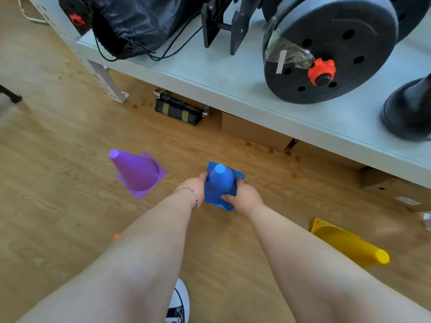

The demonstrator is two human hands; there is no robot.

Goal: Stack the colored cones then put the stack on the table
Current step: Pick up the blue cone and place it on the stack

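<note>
Head view: both hands grip the blue cone (220, 183) at centre, upright on the wooden floor (58, 136); the left hand (197, 186) closes round its 9 o'clock side, the right hand (242, 194) at 4 o'clock, likely to lift it squarely. The purple cone (137, 171) stands at 9 o'clock. A yellow-topped stack (347, 243) lies toppled at 4 o'clock. Dumbbell plates (326, 47) and a black bag (140, 22) crowd the tabletop (233, 82) at 12 to 2.

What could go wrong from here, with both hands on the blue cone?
The purple cone stands apart on the floor, so it could be left out of the stack. The yellow stack lies on its side and may roll or separate when lifted. The table is crowded by the dumbbell and bag, leaving little landing space.
</note>
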